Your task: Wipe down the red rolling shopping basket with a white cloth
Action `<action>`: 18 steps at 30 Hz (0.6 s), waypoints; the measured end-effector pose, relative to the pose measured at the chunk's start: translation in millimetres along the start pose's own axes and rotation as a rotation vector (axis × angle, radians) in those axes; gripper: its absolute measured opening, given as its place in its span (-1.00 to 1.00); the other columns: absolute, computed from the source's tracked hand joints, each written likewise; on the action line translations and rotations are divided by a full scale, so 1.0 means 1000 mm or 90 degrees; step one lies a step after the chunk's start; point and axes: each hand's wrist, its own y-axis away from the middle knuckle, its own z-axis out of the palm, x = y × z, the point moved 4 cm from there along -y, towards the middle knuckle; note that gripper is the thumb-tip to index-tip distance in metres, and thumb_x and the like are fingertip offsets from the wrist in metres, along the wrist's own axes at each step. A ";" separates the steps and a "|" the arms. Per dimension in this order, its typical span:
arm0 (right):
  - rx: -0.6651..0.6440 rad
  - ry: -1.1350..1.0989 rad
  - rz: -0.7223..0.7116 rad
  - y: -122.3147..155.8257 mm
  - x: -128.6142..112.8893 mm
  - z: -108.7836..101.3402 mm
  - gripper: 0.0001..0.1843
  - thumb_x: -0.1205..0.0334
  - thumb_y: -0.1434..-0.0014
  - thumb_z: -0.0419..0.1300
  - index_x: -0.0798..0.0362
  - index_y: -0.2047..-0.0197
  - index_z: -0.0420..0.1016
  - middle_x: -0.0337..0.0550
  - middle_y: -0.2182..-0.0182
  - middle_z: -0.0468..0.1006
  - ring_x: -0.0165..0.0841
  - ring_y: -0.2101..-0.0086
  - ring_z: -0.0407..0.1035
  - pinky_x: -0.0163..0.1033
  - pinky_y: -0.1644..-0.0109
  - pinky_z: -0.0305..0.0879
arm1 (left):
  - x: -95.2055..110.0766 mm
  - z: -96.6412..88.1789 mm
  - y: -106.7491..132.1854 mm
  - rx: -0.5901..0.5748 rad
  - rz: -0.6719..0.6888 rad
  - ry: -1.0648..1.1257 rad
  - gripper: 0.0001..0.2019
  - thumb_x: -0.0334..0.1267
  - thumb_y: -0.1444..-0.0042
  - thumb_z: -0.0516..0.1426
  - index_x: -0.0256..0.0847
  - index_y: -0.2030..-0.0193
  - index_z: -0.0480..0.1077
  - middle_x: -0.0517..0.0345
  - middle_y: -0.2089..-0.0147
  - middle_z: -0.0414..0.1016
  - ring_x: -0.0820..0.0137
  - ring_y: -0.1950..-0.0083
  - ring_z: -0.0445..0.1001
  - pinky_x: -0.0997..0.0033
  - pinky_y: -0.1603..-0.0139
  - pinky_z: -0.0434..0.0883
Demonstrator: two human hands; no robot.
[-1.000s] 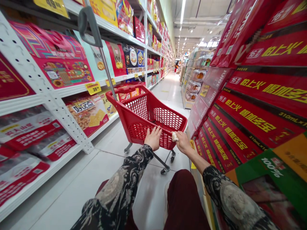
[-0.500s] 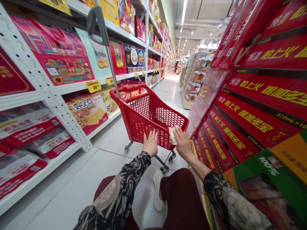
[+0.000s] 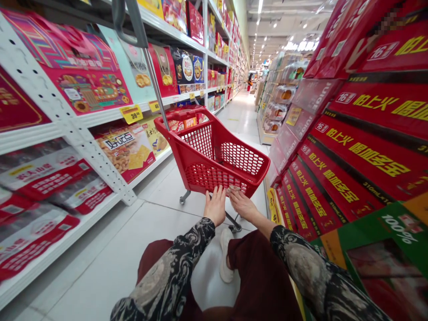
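Note:
A red plastic shopping cart [image 3: 197, 171] with a perforated basket stands in front of me, its near side facing my knees. My left hand [image 3: 216, 206] is at the lower part of that side, fingers stretched out and holding nothing. Close beside it, my right hand [image 3: 243, 205] lies against the same side with a pale cloth [image 3: 234, 189] under its fingers. Only a sliver of the cloth shows; the hand covers the rest. The part of the basket floor that I can see is bare.
White shelves [image 3: 67, 129] with boxed snacks run along the left. Stacked red drink cartons [image 3: 364, 151] rise close on the right, with a green box [image 3: 384, 236] nearer me. A grey upright handle [image 3: 132, 26] stands on the cart's left end. The tiled aisle [image 3: 234, 116] stretches ahead.
My right hand has moved left along the cart's side, closer to my left hand, and the cloth is now mostly covered. The view has shifted slightly.

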 end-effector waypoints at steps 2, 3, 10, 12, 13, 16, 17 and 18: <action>0.012 -0.040 -0.009 -0.002 -0.002 -0.003 -0.53 0.49 -0.11 -0.03 0.25 -0.12 0.29 0.13 -0.11 0.31 -0.14 -0.19 0.06 0.04 -0.21 0.08 | -0.004 0.002 -0.001 0.006 -0.015 0.029 -0.29 -0.42 0.05 -0.04 -0.31 -0.31 -0.09 -0.10 -0.39 -0.18 0.16 -0.39 -0.20 -0.17 -0.29 -0.21; 0.028 -0.072 -0.007 -0.005 -0.003 -0.008 -0.53 0.48 -0.11 -0.03 0.24 -0.11 0.31 0.12 -0.12 0.30 -0.15 -0.19 0.05 0.04 -0.22 0.06 | -0.008 0.002 -0.004 0.012 -0.033 0.059 -0.28 -0.42 0.07 -0.02 -0.32 -0.31 -0.09 -0.10 -0.39 -0.17 0.15 -0.39 -0.20 -0.17 -0.29 -0.22; 0.234 -0.512 0.253 -0.027 -0.003 -0.045 -0.42 0.41 -0.07 -0.06 0.08 -0.19 0.20 -0.08 0.09 0.49 -0.34 0.21 0.43 -0.18 0.13 0.41 | -0.041 -0.009 -0.031 0.095 -0.305 0.724 -0.33 -0.48 0.12 0.02 -0.21 -0.22 0.05 -0.07 -0.21 0.26 0.32 -0.14 0.31 0.29 -0.04 0.33; 0.256 -0.622 0.329 -0.030 -0.006 -0.046 -0.42 0.38 -0.08 -0.08 0.06 -0.21 0.15 -0.16 0.24 0.54 -0.42 0.44 0.42 -0.25 0.32 0.43 | -0.038 -0.008 -0.033 0.039 -0.320 0.935 -0.41 -0.45 0.13 0.05 -0.10 -0.13 0.18 0.06 -0.07 0.40 0.41 0.08 0.44 0.38 0.15 0.40; 0.262 -0.652 0.345 -0.031 -0.008 -0.046 -0.42 0.36 -0.08 -0.08 0.06 -0.21 0.16 -0.18 0.27 0.54 -0.44 0.48 0.40 -0.27 0.36 0.42 | -0.035 -0.008 -0.033 0.011 -0.319 1.019 -0.48 -0.42 0.14 0.08 -0.10 -0.05 0.26 0.10 0.03 0.46 0.44 0.19 0.47 0.41 0.23 0.40; 0.285 -0.652 0.351 -0.034 -0.013 -0.046 -0.45 0.36 -0.07 -0.06 0.06 -0.17 0.22 -0.17 0.28 0.54 -0.40 0.41 0.42 -0.25 0.29 0.42 | -0.026 -0.005 -0.032 0.003 -0.341 1.143 -0.70 -0.36 0.23 0.18 -0.23 0.25 0.40 0.17 0.39 0.48 0.52 0.46 0.40 0.49 0.41 0.35; 0.291 -0.637 0.353 -0.034 -0.014 -0.046 -0.46 0.36 -0.07 -0.06 0.05 -0.16 0.23 -0.17 0.27 0.54 -0.38 0.37 0.43 -0.24 0.25 0.42 | -0.025 -0.003 -0.031 0.025 -0.363 1.147 -0.75 -0.35 0.27 0.21 -0.26 0.33 0.41 0.21 0.48 0.44 0.53 0.52 0.36 0.52 0.46 0.31; 0.298 -0.618 0.357 -0.033 -0.015 -0.046 -0.46 0.37 -0.07 -0.06 0.04 -0.16 0.24 -0.16 0.27 0.54 -0.36 0.34 0.43 -0.23 0.22 0.41 | -0.024 0.000 -0.032 0.051 -0.385 1.139 -0.77 -0.35 0.29 0.22 -0.27 0.39 0.39 0.25 0.54 0.40 0.55 0.56 0.32 0.53 0.50 0.28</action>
